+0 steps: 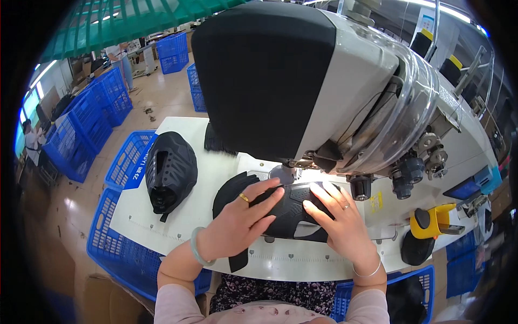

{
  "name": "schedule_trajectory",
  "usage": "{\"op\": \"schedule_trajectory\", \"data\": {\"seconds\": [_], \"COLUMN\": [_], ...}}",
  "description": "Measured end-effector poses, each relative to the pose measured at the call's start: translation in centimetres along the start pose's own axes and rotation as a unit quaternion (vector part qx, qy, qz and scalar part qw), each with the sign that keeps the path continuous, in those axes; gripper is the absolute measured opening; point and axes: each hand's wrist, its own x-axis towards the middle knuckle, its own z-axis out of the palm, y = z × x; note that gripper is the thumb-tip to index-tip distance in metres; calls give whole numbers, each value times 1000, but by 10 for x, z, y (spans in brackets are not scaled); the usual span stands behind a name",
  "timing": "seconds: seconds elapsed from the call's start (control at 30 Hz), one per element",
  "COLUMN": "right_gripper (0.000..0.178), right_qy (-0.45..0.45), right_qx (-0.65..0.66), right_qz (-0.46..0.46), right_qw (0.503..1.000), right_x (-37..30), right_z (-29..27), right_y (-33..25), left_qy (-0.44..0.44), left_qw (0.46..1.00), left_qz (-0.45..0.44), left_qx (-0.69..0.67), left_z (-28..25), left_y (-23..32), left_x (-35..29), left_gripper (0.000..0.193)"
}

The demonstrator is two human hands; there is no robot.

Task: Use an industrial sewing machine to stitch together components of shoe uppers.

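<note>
A flat black shoe upper (286, 212) lies on the white bed of a sewing machine (264, 70), its far edge by the round metal part (281, 174) under the machine head. My left hand (237, 224) rests on the upper's left part, fingers stretched and apart, with a ring and a pale bangle. On the right part, my right hand (345, 224) lies with its fingers spread flat, near the lit sewing area. Both hands touch the upper without gripping it. To the left, a formed black shoe upper (171, 170) sits on the table.
Blue crates (121, 243) stand below the table's left side, with more blue crates (89, 127) across the floor. A yellow holder (431, 221) and a black pad (417, 248) are at right. Tension knobs (402, 183) jut from the machine. A green basket (129, 27) hangs overhead.
</note>
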Motion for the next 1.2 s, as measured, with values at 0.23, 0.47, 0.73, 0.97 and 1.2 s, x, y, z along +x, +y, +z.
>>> {"op": "schedule_trajectory", "data": {"seconds": [0.23, 0.47, 0.73, 0.97, 1.2], "right_gripper": [41, 41, 51, 54, 55], "right_qy": [39, 36, 35, 41, 68], "right_qx": [-14, -14, 34, 64, 73], "right_qz": [-8, 8, 62, 74, 67], "right_qw": [999, 999, 997, 994, 993], "right_x": [-1, -3, -4, -2, -2], "right_z": [4, 4, 4, 9, 11], "right_y": [2, 0, 1, 6, 10], "left_qy": [22, 50, 50, 58, 53], "left_qw": [981, 980, 981, 978, 976], "left_qz": [123, 115, 107, 115, 118], "left_qx": [145, 152, 153, 166, 174], "left_z": [14, 16, 15, 17, 16], "left_y": [-10, -11, -2, -7, -8], "left_x": [8, 10, 19, 24, 26], "left_gripper": [33, 31, 27, 28, 26]}}
